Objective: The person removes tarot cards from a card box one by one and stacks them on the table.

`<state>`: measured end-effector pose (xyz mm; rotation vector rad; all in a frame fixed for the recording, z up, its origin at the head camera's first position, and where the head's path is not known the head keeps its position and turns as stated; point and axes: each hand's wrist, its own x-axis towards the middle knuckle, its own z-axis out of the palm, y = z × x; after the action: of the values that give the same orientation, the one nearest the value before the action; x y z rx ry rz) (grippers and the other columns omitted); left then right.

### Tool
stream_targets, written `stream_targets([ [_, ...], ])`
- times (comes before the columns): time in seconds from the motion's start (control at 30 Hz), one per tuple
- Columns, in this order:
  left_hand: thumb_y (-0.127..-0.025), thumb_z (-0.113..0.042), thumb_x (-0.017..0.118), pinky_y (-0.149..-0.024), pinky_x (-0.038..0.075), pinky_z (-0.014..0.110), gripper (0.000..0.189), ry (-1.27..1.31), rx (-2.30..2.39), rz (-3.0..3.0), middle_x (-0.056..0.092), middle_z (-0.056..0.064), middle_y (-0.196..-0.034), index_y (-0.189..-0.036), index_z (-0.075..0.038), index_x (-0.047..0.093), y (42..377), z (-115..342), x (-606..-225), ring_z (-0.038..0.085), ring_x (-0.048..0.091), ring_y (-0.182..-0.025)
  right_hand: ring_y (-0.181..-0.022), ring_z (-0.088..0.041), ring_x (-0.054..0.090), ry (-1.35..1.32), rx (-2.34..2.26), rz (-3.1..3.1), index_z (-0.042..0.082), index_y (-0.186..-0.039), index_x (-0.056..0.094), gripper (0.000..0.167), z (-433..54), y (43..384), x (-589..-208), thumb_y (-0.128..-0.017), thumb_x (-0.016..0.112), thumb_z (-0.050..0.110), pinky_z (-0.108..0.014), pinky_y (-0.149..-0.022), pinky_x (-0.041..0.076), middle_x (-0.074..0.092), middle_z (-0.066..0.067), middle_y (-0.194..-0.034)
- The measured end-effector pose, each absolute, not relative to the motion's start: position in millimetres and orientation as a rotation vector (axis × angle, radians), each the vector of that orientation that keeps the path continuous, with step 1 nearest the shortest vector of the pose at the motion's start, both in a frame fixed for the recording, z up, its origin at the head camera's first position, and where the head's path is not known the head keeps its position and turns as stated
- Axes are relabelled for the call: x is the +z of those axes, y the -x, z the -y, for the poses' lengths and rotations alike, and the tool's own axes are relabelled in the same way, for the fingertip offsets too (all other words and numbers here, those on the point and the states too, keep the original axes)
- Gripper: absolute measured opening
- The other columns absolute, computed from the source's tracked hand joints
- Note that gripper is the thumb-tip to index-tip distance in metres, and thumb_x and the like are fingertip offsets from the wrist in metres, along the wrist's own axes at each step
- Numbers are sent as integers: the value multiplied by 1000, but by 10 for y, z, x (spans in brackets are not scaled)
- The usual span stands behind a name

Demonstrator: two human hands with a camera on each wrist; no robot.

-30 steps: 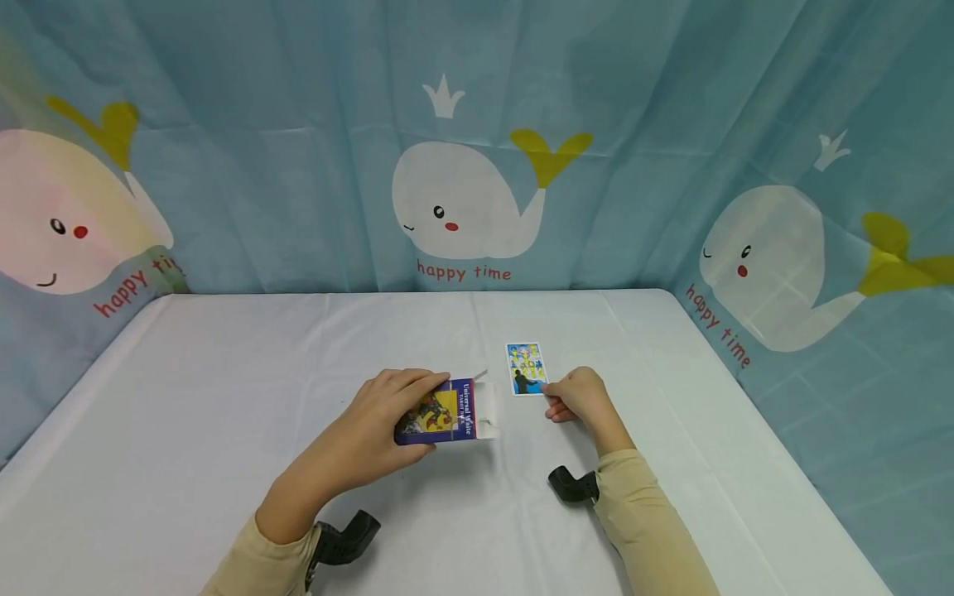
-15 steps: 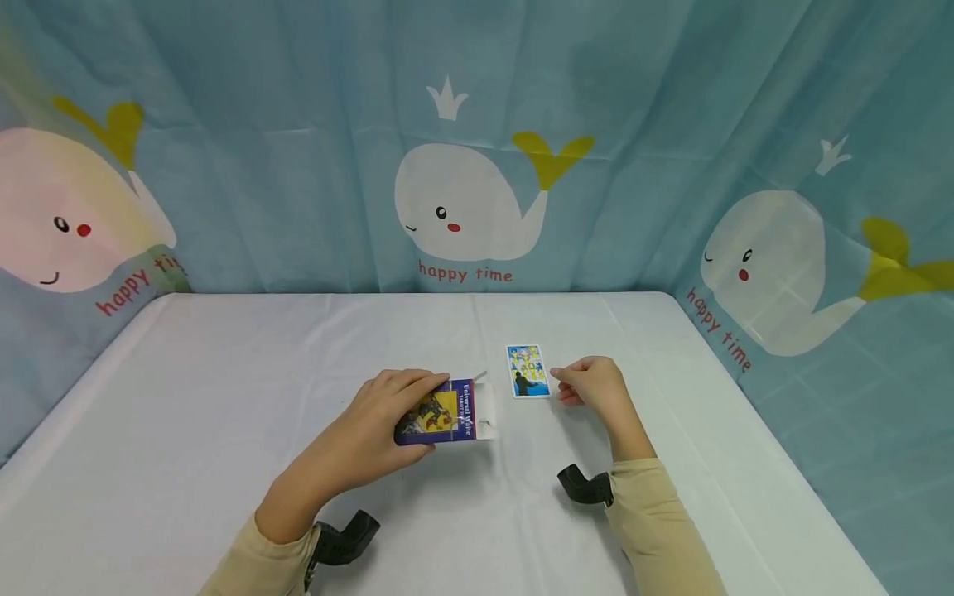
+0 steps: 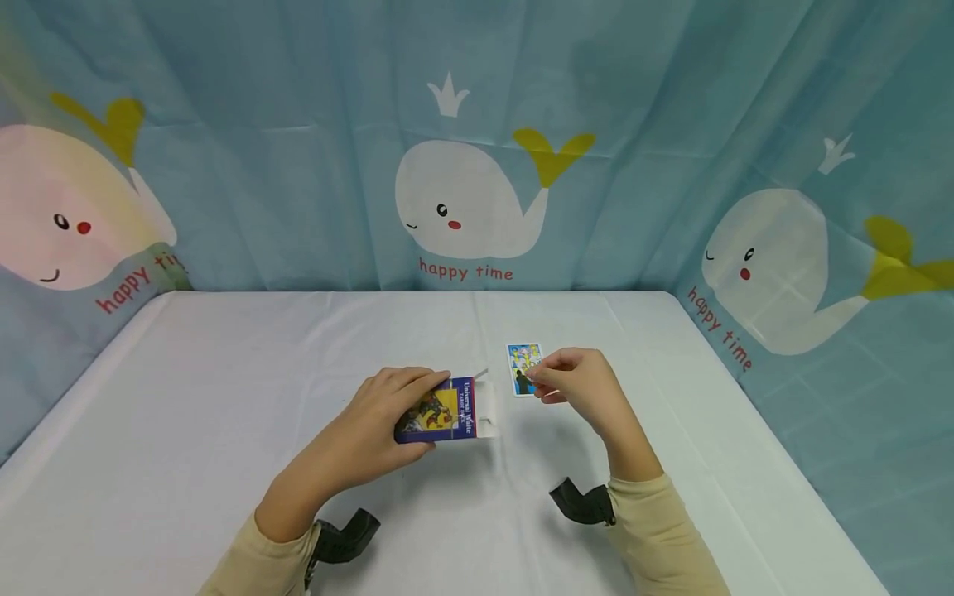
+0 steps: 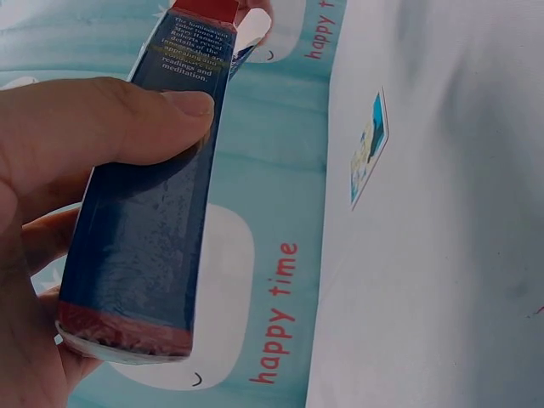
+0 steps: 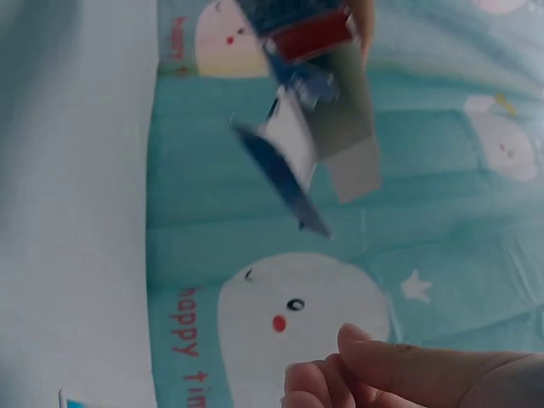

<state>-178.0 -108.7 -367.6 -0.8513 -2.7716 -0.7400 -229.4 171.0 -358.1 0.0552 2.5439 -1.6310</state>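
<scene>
My left hand (image 3: pixel 376 422) grips a blue tarot deck box (image 3: pixel 438 415) over the table, thumb on its narrow printed side (image 4: pixel 140 246). White end flaps stick out to the right; in the right wrist view the box's open end (image 5: pixel 340 110) faces down toward my other hand. A picture tarot card (image 3: pixel 517 361) lies face up on the table. My right hand (image 3: pixel 585 387) is raised and overlaps the card's right edge in the head view. Its thumb and loosely bent fingers come together, with nothing visible between them.
A white cloth covers the table (image 3: pixel 246 397). Blue whale-print curtains (image 3: pixel 298 165) hang behind and along the sides. Black curved camera mounts (image 3: pixel 346 538) stick out from both wrists.
My right hand has let go of the card, first drawn back to the right, then risen and come left toward the box. Card, left hand and box stay in place.
</scene>
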Motion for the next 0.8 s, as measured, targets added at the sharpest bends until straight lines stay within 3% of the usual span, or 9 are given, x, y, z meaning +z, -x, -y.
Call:
stream_targets([
  [0.23, -76, -21, 85, -104, 41, 54, 76, 851, -737, 2765, 55, 7, -141, -144, -15, 52, 1781, 1083, -3679, 27, 50, -126, -68, -16, 70, 68, -1671, -2430, -5, -93, 72, 19, -1614, 2179, -3513, -88, 74, 14, -33, -71, 61, 74, -13, -87],
  [0.8, -77, -22, 85, -105, 41, 52, 76, 872, -742, 2742, 55, 6, -141, -145, -15, 51, 1769, 1073, -3678, 27, 50, -126, -66, -14, 68, 134, -1683, -2340, -4, -93, 73, 17, -1421, 2072, -3529, -88, 73, 12, -33, -68, 61, 73, -10, -83],
])
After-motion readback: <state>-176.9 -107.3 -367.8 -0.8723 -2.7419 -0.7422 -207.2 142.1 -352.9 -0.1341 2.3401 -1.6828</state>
